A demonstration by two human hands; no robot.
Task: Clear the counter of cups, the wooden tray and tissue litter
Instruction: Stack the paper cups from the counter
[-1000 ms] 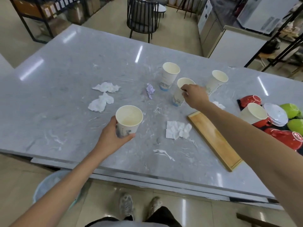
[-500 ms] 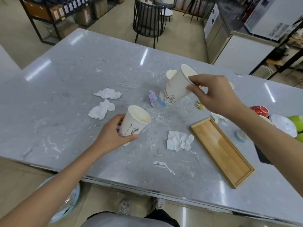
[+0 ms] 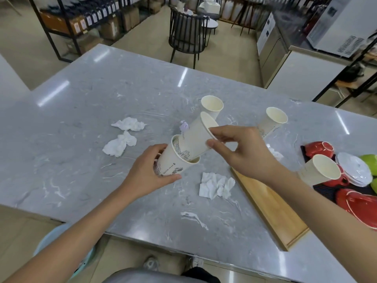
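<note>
My left hand [image 3: 148,173] grips a printed paper cup [image 3: 171,162], tilted above the grey counter [image 3: 81,111]. My right hand [image 3: 240,150] pinches the rim of a second paper cup [image 3: 196,137], whose base sits partly inside the first. Three more paper cups stand on the counter: one behind [image 3: 212,104], one at the right [image 3: 274,119], one among the dishes [image 3: 320,170]. A wooden tray [image 3: 271,209] lies at the right, partly under my right arm. Crumpled white tissues lie left [image 3: 129,124] [image 3: 119,145] and in front [image 3: 216,185]; a small purple wad [image 3: 184,125] sits behind the cups.
Red bowls [image 3: 359,205], white saucers [image 3: 354,168] and green bowls [image 3: 370,160] crowd the counter's right end. A pale blue bin [image 3: 53,242] stands on the floor below the near edge. A black chair [image 3: 187,35] and shelves stand beyond the counter.
My right hand has carried its cup from behind toward the left and lowered its base into the cup in my left hand. The left hand lifted and tilted its cup slightly.
</note>
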